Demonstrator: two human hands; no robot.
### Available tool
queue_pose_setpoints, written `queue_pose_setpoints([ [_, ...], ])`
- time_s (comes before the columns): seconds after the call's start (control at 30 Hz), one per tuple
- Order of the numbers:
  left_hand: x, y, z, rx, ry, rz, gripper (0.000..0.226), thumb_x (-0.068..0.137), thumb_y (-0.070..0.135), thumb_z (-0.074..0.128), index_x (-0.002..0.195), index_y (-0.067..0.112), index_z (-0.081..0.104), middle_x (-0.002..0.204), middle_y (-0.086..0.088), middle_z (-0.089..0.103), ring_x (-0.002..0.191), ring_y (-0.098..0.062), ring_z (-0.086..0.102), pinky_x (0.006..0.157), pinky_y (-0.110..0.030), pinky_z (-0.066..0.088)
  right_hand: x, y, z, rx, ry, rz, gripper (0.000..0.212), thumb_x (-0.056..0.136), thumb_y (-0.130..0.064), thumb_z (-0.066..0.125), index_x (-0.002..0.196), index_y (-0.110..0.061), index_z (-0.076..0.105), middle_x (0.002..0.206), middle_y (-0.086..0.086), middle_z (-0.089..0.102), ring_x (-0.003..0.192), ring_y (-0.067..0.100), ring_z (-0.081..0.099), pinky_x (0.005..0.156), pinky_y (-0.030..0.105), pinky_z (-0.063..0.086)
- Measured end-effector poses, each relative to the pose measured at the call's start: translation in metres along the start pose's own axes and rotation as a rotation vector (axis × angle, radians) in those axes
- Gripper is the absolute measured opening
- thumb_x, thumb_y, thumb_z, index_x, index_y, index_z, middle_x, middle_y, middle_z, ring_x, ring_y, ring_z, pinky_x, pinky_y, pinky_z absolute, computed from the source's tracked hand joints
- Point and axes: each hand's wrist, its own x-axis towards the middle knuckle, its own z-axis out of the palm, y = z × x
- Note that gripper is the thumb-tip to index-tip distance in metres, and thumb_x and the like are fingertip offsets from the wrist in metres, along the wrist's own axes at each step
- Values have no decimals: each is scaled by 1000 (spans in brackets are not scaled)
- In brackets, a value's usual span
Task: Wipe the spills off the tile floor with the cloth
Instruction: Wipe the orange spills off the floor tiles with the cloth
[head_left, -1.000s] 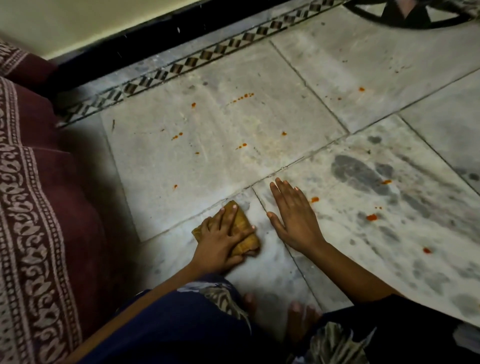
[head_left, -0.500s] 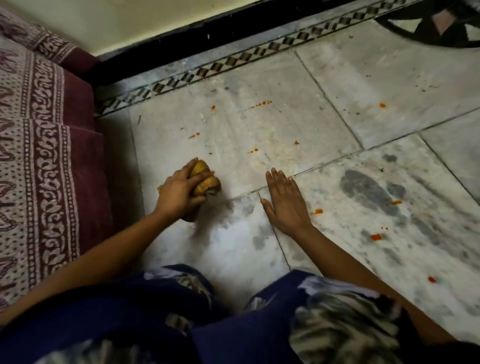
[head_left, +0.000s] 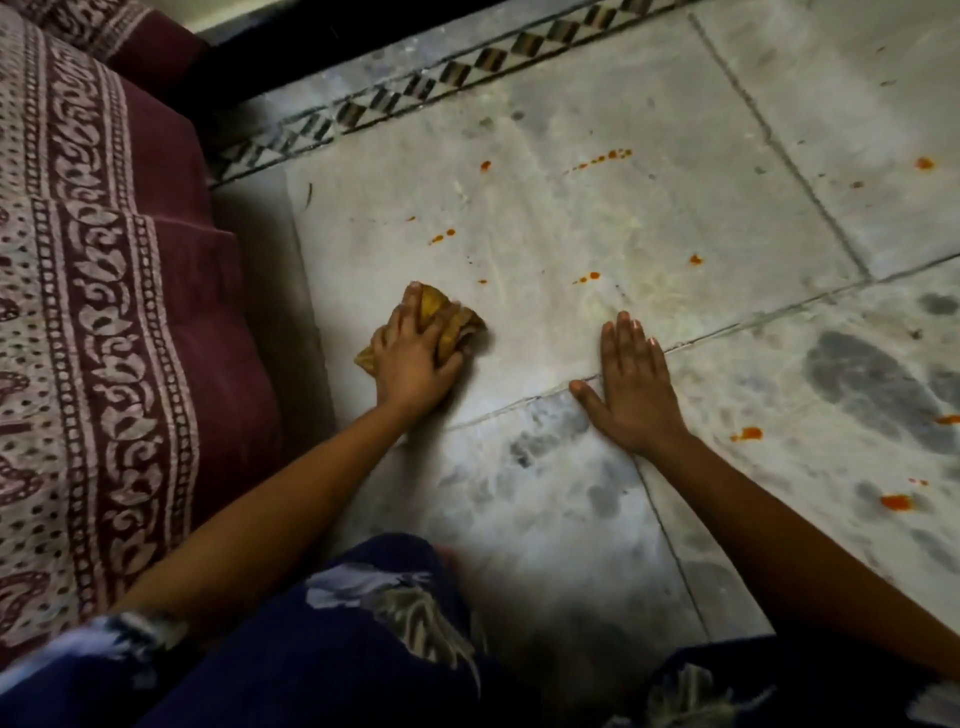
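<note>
Hands of a crouching person are working a pale marble tile floor (head_left: 597, 218) dotted with orange-red spills (head_left: 602, 156). Taking the grout line (head_left: 753, 322) that is running across the tiles as the landmark: the left hand (head_left: 413, 358) is pressing down just beyond that line, its fingers curling over a crumpled mustard-yellow cloth (head_left: 452, 319) and gripping it against the tile, with corners of the cloth poking out past the fingertips and behind the palm. The right hand (head_left: 631, 389) is lying flat and spread wide across the same line, palm on the near tile and fingertips reaching onto the far one, holding nothing and bracing on the stone. Beyond the line, small drips are lying scattered ahead of the cloth and apart from it; on the near side of the line, larger blots (head_left: 896, 501) are sitting to the right of the right forearm among dark grey mottling in the marble. Far beyond the line, a black-and-white diamond border strip (head_left: 415, 88) is edging the floor. A maroon patterned bedspread (head_left: 104, 312) is hanging down at the line's left end, and dark blue printed clothing (head_left: 337, 649) is filling the foreground.
</note>
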Motion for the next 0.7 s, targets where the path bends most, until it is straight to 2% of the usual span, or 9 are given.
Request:
queue_pose_setpoints([
  [0.1, -22, -5, 10, 48, -22, 194, 63, 83, 64, 29, 142, 42, 30, 158, -8, 0, 143, -32, 10, 112, -48, 6, -2, 1, 5, -29, 3, 11, 87, 84, -64, 10, 148, -5, 5, 156, 15, 0, 144, 26, -1, 113, 32, -9],
  [0.2, -32, -35, 7, 101, -39, 344, 60, 85, 59, 31, 142, 40, 30, 157, -12, 7, 142, -35, 14, 111, -54, 9, -3, -2, 2, -35, -8, 17, 86, 85, -62, 13, 148, -4, 5, 156, 17, 1, 144, 27, 0, 113, 32, -7],
  [0.27, -26, -49, 2, 109, -40, 259, 60, 84, 60, 30, 141, 41, 32, 157, -12, 8, 141, -38, 15, 110, -56, 8, -3, -2, -1, -41, -7, 18, 86, 85, -62, 13, 148, -3, 5, 156, 17, 0, 144, 27, -1, 113, 32, -7],
  [0.37, -1, -51, -9, 100, -83, 118, 60, 83, 62, 29, 141, 47, 26, 158, -10, 0, 142, -39, 8, 110, -56, 7, -5, -6, -4, -40, -41, 47, 89, 82, -64, 10, 148, -4, 3, 156, 17, -2, 145, 26, -3, 112, 30, -9],
  [0.47, 24, -32, -14, 82, -142, 91, 57, 89, 59, 37, 143, 47, 20, 158, -10, -7, 143, -36, 0, 111, -54, 2, -3, -10, -9, -33, -116, 89, 99, 74, -70, 4, 148, -5, -1, 156, 16, -7, 145, 26, -6, 114, 32, -8],
  [0.53, 20, -17, -12, 118, -189, 180, 58, 90, 59, 36, 144, 46, 18, 158, -10, -8, 144, -34, -3, 112, -53, -2, -1, -11, -17, -31, -210, 112, 101, 74, -72, 7, 148, -4, -3, 156, 16, -10, 145, 26, -7, 115, 35, -5],
  [0.6, 3, -14, -9, 142, -218, 325, 61, 88, 63, 29, 144, 44, 17, 158, -9, -7, 144, -32, -2, 112, -51, -3, 1, -10, -25, -56, -269, 117, 92, 83, -66, 16, 148, -4, -4, 156, 16, -11, 145, 26, -7, 115, 34, -5],
  [0.7, -29, -38, -7, 163, -193, 504, 62, 86, 63, 25, 144, 42, 20, 158, -8, 0, 144, -32, 7, 112, -51, 0, 1, -7, -30, -44, -167, 124, 87, 84, -59, 15, 147, -1, -3, 156, 17, -9, 145, 26, -6, 115, 34, -5],
])
